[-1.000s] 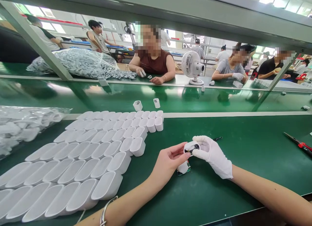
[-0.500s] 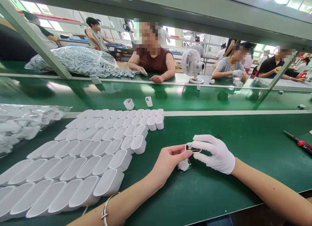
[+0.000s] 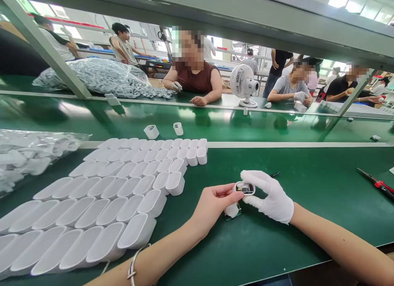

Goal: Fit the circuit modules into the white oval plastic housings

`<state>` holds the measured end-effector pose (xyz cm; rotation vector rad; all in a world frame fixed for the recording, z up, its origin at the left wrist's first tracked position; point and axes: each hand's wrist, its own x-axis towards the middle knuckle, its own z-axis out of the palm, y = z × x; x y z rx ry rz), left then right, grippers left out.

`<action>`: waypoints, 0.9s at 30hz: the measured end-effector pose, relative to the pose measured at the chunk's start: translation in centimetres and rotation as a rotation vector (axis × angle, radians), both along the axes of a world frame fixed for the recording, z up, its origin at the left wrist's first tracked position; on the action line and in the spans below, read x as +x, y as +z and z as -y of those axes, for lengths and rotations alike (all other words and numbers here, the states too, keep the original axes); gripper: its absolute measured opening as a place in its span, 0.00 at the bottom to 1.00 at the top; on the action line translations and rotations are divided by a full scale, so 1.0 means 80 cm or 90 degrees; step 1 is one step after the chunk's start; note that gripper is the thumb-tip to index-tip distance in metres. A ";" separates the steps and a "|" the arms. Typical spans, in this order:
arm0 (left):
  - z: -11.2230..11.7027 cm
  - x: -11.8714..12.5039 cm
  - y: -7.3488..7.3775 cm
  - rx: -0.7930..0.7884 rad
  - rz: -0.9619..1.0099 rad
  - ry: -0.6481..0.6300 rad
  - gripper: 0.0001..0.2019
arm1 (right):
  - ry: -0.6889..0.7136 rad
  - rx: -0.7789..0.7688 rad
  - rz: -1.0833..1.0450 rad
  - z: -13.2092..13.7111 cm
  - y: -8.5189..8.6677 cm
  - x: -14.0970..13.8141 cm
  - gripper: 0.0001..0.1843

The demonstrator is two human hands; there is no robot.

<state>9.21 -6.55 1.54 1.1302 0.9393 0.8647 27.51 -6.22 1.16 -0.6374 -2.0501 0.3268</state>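
Observation:
My bare left hand (image 3: 212,201) pinches the left side of a small white oval plastic housing (image 3: 254,190), whose open end faces me. Inside it shows a dark circuit board (image 3: 245,189) with a bit of yellow. My right hand (image 3: 269,195), in a white glove, curves around the housing's right side, fingers above and below it. Under the housing a white lump (image 3: 231,210) lies on a small green board on the table, partly hidden by my left hand. A narrow black strip (image 3: 276,174) lies behind my right hand.
Rows of white oval housings (image 3: 137,230) cover the left of the green table (image 3: 308,245). A bag of white parts (image 3: 27,158) lies beyond them. Red-handled pliers (image 3: 377,183) lie at right. Housings (image 3: 151,132) sit on the green belt (image 3: 215,130); co-workers and a fan (image 3: 243,84) are opposite.
My right fingers have shifted from across the housing's opening to its edge, so more of the board inside shows. The housings on the belt have moved left.

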 end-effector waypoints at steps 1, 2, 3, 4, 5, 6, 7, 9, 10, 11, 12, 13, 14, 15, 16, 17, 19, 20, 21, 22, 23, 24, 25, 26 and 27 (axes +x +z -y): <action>0.000 0.000 0.001 0.000 0.004 -0.002 0.17 | 0.004 0.017 0.001 -0.001 -0.001 0.000 0.30; 0.000 0.001 0.001 0.001 0.007 -0.004 0.16 | 0.008 0.031 0.001 -0.002 -0.001 0.000 0.29; 0.000 0.001 0.002 0.002 0.007 -0.004 0.16 | 0.011 0.041 -0.001 -0.002 -0.002 -0.001 0.27; 0.001 0.001 0.003 0.003 0.006 -0.002 0.16 | 0.012 0.047 -0.005 -0.003 -0.003 -0.001 0.26; 0.001 0.002 0.004 0.003 0.004 0.000 0.16 | 0.010 0.049 -0.010 -0.003 -0.004 -0.002 0.25; 0.002 0.002 0.005 0.003 0.001 0.003 0.17 | 0.003 0.049 -0.017 -0.002 -0.004 -0.002 0.25; 0.002 0.002 0.006 0.003 -0.001 0.006 0.17 | -0.009 0.046 -0.025 -0.002 -0.005 -0.002 0.25; 0.003 0.001 0.006 0.002 -0.002 0.012 0.17 | -0.037 0.035 -0.033 0.000 -0.006 -0.002 0.28; 0.003 0.001 0.006 0.003 -0.001 0.013 0.18 | -0.045 0.030 -0.024 0.001 -0.007 -0.001 0.30; 0.003 0.001 0.006 0.007 -0.001 0.013 0.18 | -0.046 0.029 -0.003 0.001 -0.008 -0.001 0.30; 0.003 0.001 0.006 0.012 -0.001 0.012 0.17 | -0.044 0.028 0.025 0.001 -0.008 0.000 0.29; 0.003 0.001 0.006 0.017 -0.003 0.012 0.17 | -0.042 0.026 0.059 0.001 -0.009 0.000 0.28; 0.003 0.002 0.006 0.021 -0.006 0.014 0.17 | -0.043 0.022 0.091 0.000 -0.009 0.001 0.27; 0.002 0.002 0.006 0.022 -0.009 0.018 0.16 | -0.048 0.019 0.121 0.000 -0.009 0.001 0.26; 0.002 0.002 0.007 0.022 -0.011 0.023 0.16 | -0.051 0.016 0.144 -0.001 -0.009 0.002 0.27; 0.003 0.002 0.008 0.022 -0.012 0.028 0.15 | -0.048 0.015 0.157 -0.001 -0.008 0.002 0.28; 0.003 0.001 0.010 0.026 -0.009 0.031 0.14 | -0.032 0.024 0.145 -0.001 -0.007 0.003 0.32; 0.004 0.001 0.011 0.030 -0.008 0.029 0.14 | -0.025 0.036 0.126 -0.001 -0.007 0.004 0.33; 0.005 0.001 0.012 0.036 -0.009 0.026 0.14 | -0.023 0.049 0.108 -0.001 -0.006 0.004 0.34; 0.005 0.000 0.013 0.043 -0.012 0.024 0.14 | -0.025 0.063 0.098 -0.001 -0.006 0.004 0.34; 0.006 0.000 0.013 0.050 -0.016 0.025 0.14 | -0.031 0.075 0.100 0.000 -0.007 0.004 0.33; 0.006 0.000 0.014 0.053 -0.020 0.027 0.15 | -0.035 0.083 0.109 0.000 -0.007 0.003 0.31; 0.007 0.000 0.013 0.054 -0.023 0.030 0.16 | -0.032 0.085 0.118 0.000 -0.006 0.002 0.29; 0.007 0.000 0.013 0.052 -0.024 0.034 0.17 | -0.023 0.082 0.119 0.000 -0.006 0.001 0.28; 0.007 0.000 0.012 0.051 -0.023 0.036 0.19 | -0.009 0.078 0.108 0.000 -0.004 0.000 0.27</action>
